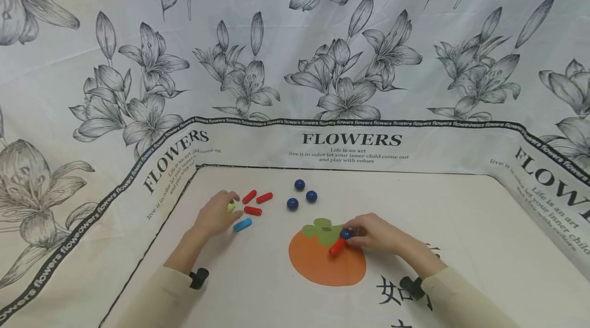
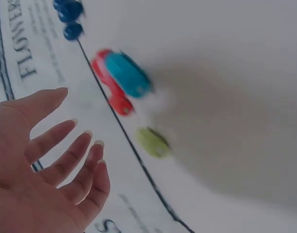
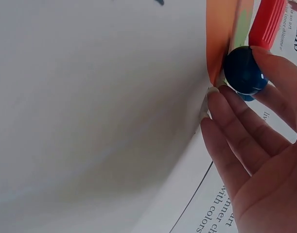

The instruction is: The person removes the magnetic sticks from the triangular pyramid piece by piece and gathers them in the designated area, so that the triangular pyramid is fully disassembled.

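Note:
My right hand (image 1: 373, 234) pinches a dark blue ball (image 3: 245, 70) between thumb and fingers, above the orange persimmon print. A ribbed red stick (image 1: 337, 247) meets that ball; whether the two are joined I cannot tell. Over on the left, my left hand (image 1: 216, 214) has its fingers spread and loosely bent, holding nothing. Closest to it lies a yellow-green stick (image 2: 153, 142), partly hidden by the fingers in the head view. A light blue stick (image 1: 242, 224) is just below the thumb, and three red sticks (image 1: 253, 210) lie beyond the fingertips.
Three dark blue balls (image 1: 299, 185) stand in a loose group behind the persimmon print (image 1: 318, 266). The white printed cloth (image 1: 415, 200) covers the table, and a flowered cloth (image 1: 258, 82) rises behind it. Black lettering (image 1: 392, 291) is printed near my right wrist.

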The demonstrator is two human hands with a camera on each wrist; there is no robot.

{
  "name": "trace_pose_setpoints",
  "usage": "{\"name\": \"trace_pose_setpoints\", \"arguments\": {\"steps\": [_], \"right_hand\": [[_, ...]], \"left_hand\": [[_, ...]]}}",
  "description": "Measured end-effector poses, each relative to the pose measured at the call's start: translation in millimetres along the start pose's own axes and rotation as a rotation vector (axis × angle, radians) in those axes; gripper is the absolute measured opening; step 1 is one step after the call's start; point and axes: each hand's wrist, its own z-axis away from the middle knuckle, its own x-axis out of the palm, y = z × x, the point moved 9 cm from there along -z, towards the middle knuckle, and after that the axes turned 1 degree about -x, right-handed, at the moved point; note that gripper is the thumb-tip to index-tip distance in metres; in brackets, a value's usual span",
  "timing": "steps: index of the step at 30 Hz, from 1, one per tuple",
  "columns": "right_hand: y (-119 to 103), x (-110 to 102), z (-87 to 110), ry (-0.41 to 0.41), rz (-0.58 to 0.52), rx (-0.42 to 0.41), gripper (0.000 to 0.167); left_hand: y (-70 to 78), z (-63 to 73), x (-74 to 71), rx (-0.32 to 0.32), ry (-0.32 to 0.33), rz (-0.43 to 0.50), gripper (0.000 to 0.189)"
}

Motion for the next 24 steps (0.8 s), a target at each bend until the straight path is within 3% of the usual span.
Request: {"name": "trace_pose_setpoints", "arguments": {"steps": [5,11,19,24], "right_hand": [[-2,2,-4.3,0.019,0.022,-0.013,0.025],[-4,3,-9.2,0.025,0.051,-0.007,0.016],[1,4,-12.6,0.011,0.055,0.044,0.018],[3,4,-12.2,0.007,0.055,0.069,0.02]], "left_hand": [[47.8,0.7,13.5,0.064,-0.035,0.025,0.038],[97.8,2.0,44.5,0.167,-0.176,0.077,0.034],[145.3,6.0,96.4,0.236,-0.411,0.175,0.034],[161.2,6.2,115.8,0.246,-0.466,0.233,0.031]]}}
